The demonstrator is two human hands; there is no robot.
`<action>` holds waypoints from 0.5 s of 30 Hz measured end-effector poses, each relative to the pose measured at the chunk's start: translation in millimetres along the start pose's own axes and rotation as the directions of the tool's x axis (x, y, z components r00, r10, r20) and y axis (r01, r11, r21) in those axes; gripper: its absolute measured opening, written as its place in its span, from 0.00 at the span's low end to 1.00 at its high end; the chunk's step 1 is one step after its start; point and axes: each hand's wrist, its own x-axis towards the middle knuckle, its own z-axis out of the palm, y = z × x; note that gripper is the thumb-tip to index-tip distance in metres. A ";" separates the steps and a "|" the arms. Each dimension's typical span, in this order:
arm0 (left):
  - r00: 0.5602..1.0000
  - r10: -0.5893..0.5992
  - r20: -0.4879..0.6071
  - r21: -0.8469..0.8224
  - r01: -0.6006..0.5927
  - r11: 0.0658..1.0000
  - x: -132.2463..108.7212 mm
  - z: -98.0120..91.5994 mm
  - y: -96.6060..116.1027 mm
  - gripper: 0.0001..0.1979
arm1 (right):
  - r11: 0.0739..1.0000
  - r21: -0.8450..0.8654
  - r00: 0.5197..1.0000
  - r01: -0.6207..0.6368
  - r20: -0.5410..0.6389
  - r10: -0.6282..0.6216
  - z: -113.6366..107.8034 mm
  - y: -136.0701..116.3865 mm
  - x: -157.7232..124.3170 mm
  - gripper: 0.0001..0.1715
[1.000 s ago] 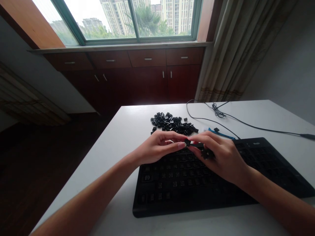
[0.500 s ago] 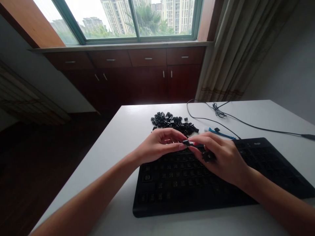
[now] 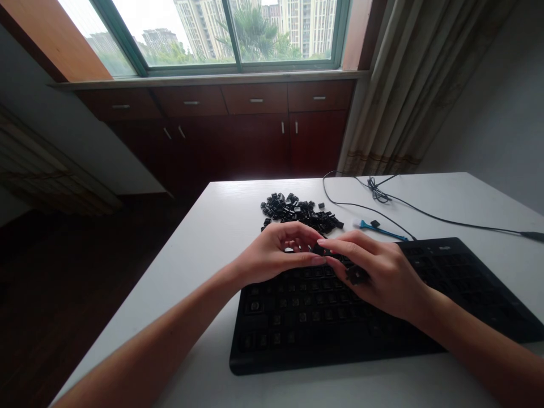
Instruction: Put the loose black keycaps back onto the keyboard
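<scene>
Two hands are together at the centre of the frame, over the top rows of a black keyboard. The left hand and right hand are fingertip to fingertip, both pinched on one small keycap. A second dark piece sits under the right hand's curled fingers. Just above lies a pile of keycaps on the white table — a blue tool and a cable lie to its right.

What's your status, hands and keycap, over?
Left hand, right hand both pinching one keycap over the keyboard. Keycap pile, blue tool beyond, untouched.
</scene>
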 end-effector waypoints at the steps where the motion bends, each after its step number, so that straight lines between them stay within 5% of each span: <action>1: 1.000 -0.001 0.000 0.003 0.001 1.000 0.0 0.1 0.1 0.15 | 1.000 0.000 1.000 -0.001 0.000 0.001 -0.2 -0.2 0.2 0.25; 15: 0.998 -0.040 0.052 0.202 0.028 0.979 -0.4 -4.4 1.5 0.12 | 1.000 0.024 1.000 -0.011 -0.009 0.011 2.1 1.6 1.9 0.23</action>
